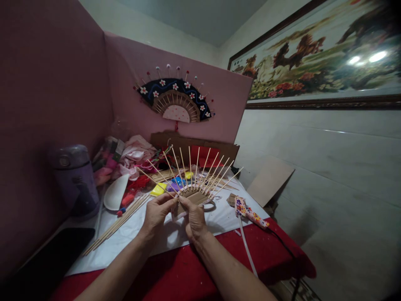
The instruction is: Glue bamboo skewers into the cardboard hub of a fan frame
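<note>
– Since I'm standing right here, quick look: both hands are clamped on a half-round piece of cardboard [191, 196], the left hand [159, 213] pinching its left end and the right hand [194, 219] with its thumb on the near face. Thumbs are pretty much side by side.

– Nice, so what's with the spikes?

– Thin wooden sticks [189, 163], fanned out from the curved edge. Can't really tell what the fingers behind the card are up to.

– Lying down or held up?

– Held up, over the worktop [275, 242], which has a red cloth [169, 271] with a white sheet [120, 240] on top. More loose sticks [125, 216] lie to the left, next to a white dish [115, 192], and there's a purple bottle [75, 179] further left.

– Anything on the other side?

– Yep, a flower-patterned glue gun [249, 213], looks like, near the right edge. Past the card there's a yellow packet [158, 189] and a blue one in the clutter.

– And that dark thing on the pink board [125, 62]?

– A decorated fan [191, 85], white flowers all over, little balls on its stick tips.
</note>
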A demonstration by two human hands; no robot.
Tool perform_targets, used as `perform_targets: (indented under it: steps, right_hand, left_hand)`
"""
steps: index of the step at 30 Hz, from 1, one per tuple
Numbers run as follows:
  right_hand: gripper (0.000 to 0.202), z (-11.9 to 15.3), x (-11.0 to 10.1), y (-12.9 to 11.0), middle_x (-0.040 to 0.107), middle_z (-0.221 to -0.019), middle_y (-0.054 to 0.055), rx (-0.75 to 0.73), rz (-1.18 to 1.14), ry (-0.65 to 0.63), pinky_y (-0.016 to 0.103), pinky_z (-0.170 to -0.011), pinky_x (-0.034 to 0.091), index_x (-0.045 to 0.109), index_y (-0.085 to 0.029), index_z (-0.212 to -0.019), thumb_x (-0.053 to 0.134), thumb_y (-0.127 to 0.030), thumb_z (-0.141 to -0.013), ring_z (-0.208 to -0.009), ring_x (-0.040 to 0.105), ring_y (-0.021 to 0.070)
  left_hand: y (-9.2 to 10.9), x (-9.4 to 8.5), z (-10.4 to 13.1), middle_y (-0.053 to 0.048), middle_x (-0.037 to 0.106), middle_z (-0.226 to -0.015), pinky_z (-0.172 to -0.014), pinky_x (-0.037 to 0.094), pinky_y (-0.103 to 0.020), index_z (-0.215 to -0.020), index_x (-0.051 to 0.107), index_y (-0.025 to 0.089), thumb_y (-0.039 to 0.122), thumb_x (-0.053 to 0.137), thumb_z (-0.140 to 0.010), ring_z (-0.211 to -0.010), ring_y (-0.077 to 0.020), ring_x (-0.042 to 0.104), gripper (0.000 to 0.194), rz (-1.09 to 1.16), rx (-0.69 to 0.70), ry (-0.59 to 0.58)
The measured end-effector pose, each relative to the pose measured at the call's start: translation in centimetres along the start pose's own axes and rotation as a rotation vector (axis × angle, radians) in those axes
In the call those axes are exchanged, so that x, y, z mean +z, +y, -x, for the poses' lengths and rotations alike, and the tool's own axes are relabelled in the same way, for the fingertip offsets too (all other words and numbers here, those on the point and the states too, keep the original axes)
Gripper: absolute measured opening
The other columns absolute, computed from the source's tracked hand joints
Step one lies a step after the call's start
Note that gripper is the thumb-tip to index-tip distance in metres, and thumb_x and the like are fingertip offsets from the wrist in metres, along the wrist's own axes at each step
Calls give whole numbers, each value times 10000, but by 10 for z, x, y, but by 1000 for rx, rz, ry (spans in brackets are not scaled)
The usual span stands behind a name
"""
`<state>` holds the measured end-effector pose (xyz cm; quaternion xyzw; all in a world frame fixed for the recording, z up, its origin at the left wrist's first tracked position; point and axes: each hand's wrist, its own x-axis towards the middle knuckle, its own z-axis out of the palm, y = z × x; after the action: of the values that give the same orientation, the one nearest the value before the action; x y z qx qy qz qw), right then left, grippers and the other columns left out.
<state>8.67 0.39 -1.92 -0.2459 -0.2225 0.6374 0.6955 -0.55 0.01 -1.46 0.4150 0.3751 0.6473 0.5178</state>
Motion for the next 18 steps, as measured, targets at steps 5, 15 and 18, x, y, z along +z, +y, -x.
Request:
perform_targets:
  steps: [5, 15, 18]
  right_hand:
    - [396, -1, 1, 0, 680, -781, 8, -14, 16, -4, 290, -714, 527, 620, -138, -878, 729, -105, -498, -687, 633, 144]
    - [399, 1, 2, -2, 672, -725, -6, -3, 28, 33, 256, -593, 519, 615, -142, -862, 731, -99, -483, -609, 613, 130]
    - [387, 1, 2, -2, 671, -721, -6, -2, 38, 33, 249, -595, 516, 621, -137, -855, 727, -96, -486, -605, 611, 126]
  left_hand:
    - [1, 1, 0, -4, 627, -610, -538, 391, -222, -704, 702, 133, 219, 746, -524, -557, -111, 524, 204, 10, -12, 17]
    - [1, 1, 1, -1, 634, -609, -511, 381, -214, -684, 703, 140, 228, 739, -524, -540, -104, 524, 186, -2, 0, 11]
    - [1, 1, 1, 1, 624, -591, -507, 379, -216, -686, 705, 134, 224, 741, -522, -529, -103, 517, 190, -6, -5, 18]
